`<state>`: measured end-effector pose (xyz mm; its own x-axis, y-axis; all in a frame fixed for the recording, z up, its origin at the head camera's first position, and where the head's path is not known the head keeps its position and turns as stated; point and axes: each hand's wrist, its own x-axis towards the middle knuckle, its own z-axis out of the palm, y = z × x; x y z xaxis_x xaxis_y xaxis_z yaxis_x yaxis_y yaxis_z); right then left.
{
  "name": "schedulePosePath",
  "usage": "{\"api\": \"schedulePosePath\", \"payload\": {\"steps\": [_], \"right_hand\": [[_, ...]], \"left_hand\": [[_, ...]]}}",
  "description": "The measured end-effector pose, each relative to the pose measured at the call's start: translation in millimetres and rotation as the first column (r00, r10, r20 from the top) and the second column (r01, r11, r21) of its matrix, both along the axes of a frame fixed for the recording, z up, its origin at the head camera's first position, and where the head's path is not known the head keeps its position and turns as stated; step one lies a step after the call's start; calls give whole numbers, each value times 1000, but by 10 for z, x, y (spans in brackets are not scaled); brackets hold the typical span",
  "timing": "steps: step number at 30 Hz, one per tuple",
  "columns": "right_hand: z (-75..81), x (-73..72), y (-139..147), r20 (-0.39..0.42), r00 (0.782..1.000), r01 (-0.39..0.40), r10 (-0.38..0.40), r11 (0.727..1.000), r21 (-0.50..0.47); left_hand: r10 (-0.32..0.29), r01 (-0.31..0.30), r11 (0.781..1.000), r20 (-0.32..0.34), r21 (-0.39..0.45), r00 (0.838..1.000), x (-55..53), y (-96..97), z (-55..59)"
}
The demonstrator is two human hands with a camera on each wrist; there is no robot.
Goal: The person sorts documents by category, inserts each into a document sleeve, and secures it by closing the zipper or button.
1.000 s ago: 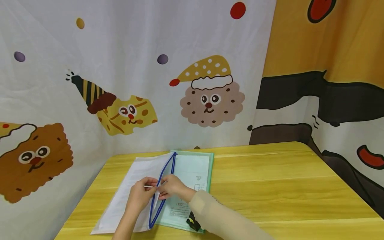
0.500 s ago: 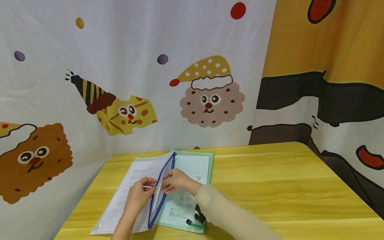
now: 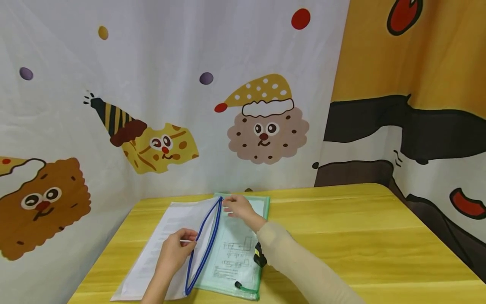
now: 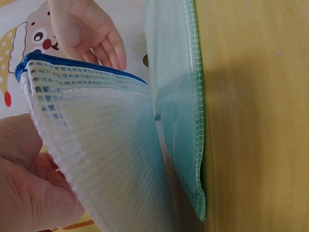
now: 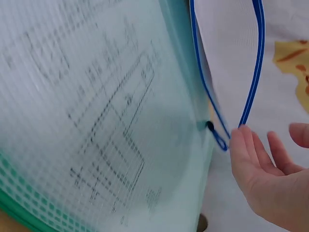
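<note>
A white mesh zipper pouch [image 3: 155, 253] with papers inside lies on the left of the table, its blue zipper edge [image 3: 216, 230] parted and raised. My left hand [image 3: 175, 250] pinches the near side of that opening, about halfway along. At the far end of the zipper is my right hand [image 3: 241, 207], fingers loosely extended. In the right wrist view, the right fingertips [image 5: 241, 133] are right at the blue zipper's end, beside a small blue pull loop [image 5: 219, 140]. A green mesh zipper pouch [image 3: 235, 270], with printed sheets showing through, lies partly beneath the white one.
A yellow wood-grain table [image 3: 360, 245] stretches to the right. Behind it hangs a white curtain [image 3: 171, 55] printed with cartoon snacks. A black strap piece [image 3: 260, 255] shows by the right sleeve, and a dark zipper pull [image 3: 238, 285] sits on the green pouch's near edge.
My right hand has left the middle of the pouch's opening and moved away from me to the zipper's far end. The left hand keeps its grip in about the same place.
</note>
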<state>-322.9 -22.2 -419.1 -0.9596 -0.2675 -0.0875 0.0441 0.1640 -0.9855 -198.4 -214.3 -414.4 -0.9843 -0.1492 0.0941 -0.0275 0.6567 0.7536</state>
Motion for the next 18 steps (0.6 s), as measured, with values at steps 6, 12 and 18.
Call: {"api": "schedulePosePath", "payload": {"steps": [6, 12, 18], "right_hand": [[-54, -164, 55, -32, 998, 45, -46, 999, -13], [-133, -324, 42, -4, 999, 47, -47, 999, -23], [-251, -449, -2, 18, 1000, 5, -4, 999, -51]], "left_hand": [[-3, 3, 1000, -16, 13, 1000, 5, -20, -3], [-5, 6, 1000, -8, 27, 1000, 24, -27, -5], [-16, 16, 999, -7, 42, 1000, 62, -29, -19]]}}
